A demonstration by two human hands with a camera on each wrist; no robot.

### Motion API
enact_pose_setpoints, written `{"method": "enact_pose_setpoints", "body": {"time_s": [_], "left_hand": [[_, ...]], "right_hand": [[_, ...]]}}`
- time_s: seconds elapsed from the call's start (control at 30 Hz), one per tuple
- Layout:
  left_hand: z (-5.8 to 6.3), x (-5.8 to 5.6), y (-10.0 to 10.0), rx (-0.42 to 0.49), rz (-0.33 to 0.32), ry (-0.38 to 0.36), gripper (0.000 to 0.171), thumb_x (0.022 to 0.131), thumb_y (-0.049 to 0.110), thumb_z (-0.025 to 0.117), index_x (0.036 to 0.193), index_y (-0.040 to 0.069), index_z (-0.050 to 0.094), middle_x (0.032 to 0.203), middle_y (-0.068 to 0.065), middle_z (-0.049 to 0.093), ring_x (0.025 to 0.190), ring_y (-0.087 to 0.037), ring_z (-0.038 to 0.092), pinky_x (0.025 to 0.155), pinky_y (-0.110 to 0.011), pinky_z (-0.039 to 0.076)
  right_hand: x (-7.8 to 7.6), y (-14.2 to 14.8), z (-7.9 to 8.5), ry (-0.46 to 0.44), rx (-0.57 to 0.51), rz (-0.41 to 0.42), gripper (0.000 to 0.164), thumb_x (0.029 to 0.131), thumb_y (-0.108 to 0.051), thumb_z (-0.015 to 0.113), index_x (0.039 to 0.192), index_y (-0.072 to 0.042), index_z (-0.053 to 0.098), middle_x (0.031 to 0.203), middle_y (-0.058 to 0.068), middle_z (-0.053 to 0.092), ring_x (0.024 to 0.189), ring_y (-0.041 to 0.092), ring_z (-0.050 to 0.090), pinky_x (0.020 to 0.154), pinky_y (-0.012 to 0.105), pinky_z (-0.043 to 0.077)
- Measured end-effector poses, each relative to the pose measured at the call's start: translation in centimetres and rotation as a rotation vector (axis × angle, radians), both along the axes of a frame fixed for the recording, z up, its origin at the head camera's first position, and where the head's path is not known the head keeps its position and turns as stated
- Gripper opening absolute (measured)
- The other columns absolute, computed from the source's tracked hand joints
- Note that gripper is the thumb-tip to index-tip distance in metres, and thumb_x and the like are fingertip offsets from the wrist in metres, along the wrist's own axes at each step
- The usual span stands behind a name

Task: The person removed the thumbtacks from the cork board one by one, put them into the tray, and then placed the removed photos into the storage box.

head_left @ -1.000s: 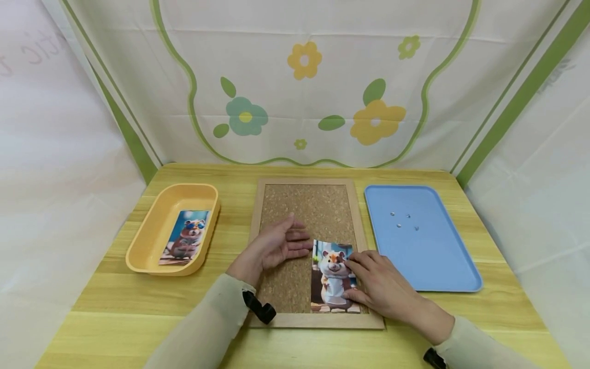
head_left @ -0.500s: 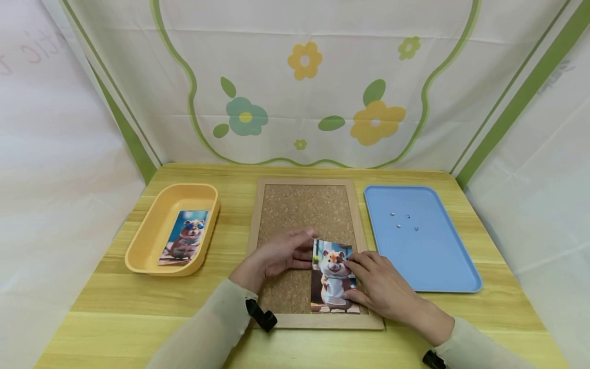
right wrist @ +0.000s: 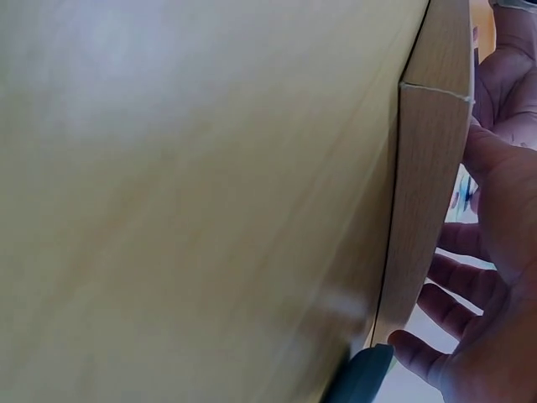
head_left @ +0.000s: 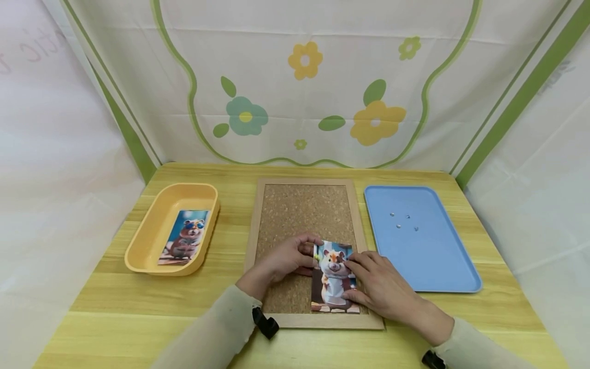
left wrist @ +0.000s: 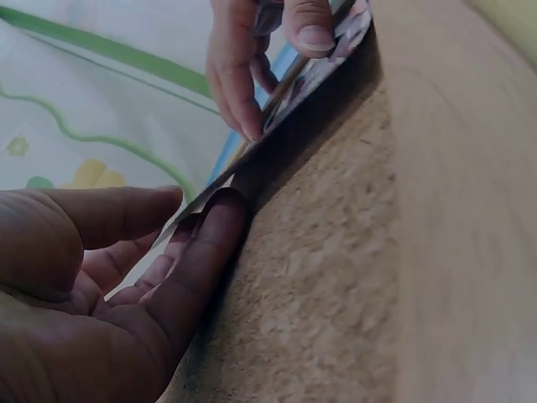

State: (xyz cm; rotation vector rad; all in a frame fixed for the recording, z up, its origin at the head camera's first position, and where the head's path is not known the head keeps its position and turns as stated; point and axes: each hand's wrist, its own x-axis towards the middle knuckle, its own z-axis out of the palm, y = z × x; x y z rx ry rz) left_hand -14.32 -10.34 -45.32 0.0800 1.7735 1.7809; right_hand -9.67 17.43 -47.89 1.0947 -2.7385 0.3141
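Note:
A hamster photo print [head_left: 333, 287] lies over the lower right of a wood-framed corkboard [head_left: 304, 210]. My left hand [head_left: 290, 259] pinches its upper left edge, thumb on the front and fingers behind. In the left wrist view, that edge of the photo [left wrist: 294, 143] stands up off the cork, over the left hand [left wrist: 151, 285]. My right hand [head_left: 380, 282] rests on the photo's right side, with thumb and index fingertips pressing on its face. The right wrist view shows the right hand's [right wrist: 495, 277] loosely bent, spread fingers by the board's frame [right wrist: 428, 185].
A yellow basin [head_left: 138, 251] at the left holds a second photo [head_left: 186, 238] of a hamster in sunglasses. On the right stands a blue tray [head_left: 438, 261] with several small shiny pieces [head_left: 399, 226]. A flowered white cloth [head_left: 276, 148] hangs behind the wooden table [head_left: 101, 312].
My left hand has come from open over the cork to the photo's upper left edge and now pinches it. The right hand has stayed on the photo.

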Motion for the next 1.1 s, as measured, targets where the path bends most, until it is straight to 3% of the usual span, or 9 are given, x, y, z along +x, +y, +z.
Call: {"method": "enact_pose_setpoints", "body": {"time_s": [0.17, 0.4, 0.87, 1.1], "left_hand": [[-0.4, 0.1, 0.2, -0.020, 0.028, 0.038, 0.042, 0.095, -0.013, 0.066, 0.134, 0.002, 0.062, 0.106, -0.014, 0.066, 0.084, -0.020, 0.069, 0.073, -0.039, 0.066], [-0.7, -0.2, -0.3, -0.039, 0.087, 0.048, 0.039, 0.099, -0.007, 0.065, 0.136, 0.004, 0.062, 0.107, -0.011, 0.062, 0.084, -0.019, 0.068, 0.070, -0.037, 0.065], [0.0, -1.6, -3.0, -0.059, 0.203, 0.037, 0.027, 0.100, -0.002, 0.067, 0.125, 0.006, 0.065, 0.103, -0.006, 0.059, 0.085, -0.018, 0.064, 0.067, -0.033, 0.064], [0.7, -2.1, -4.5, -0.030, 0.230, 0.084, 0.029, 0.100, 0.000, 0.069, 0.128, 0.005, 0.064, 0.101, -0.004, 0.060, 0.084, -0.016, 0.065, 0.069, -0.032, 0.063]], "right_hand": [[0.0, 0.0, 0.0, -0.001, -0.010, 0.002, 0.070, 0.094, -0.057, 0.074, 0.142, -0.007, 0.066, 0.139, 0.011, 0.064, 0.128, 0.032, 0.058, 0.103, 0.056, 0.052], [0.0, 0.0, 0.0, 0.008, -0.018, 0.000, 0.075, 0.093, -0.060, 0.073, 0.145, -0.007, 0.063, 0.140, 0.011, 0.064, 0.128, 0.031, 0.058, 0.102, 0.056, 0.053], [0.3, 0.1, -0.1, -0.005, -0.013, -0.009, 0.080, 0.093, -0.064, 0.071, 0.146, -0.006, 0.062, 0.142, 0.011, 0.064, 0.130, 0.032, 0.058, 0.105, 0.056, 0.052], [0.5, 0.3, -0.2, 0.004, -0.012, -0.002, 0.077, 0.092, -0.063, 0.072, 0.143, -0.005, 0.064, 0.142, 0.011, 0.064, 0.129, 0.032, 0.058, 0.103, 0.056, 0.054]]}}
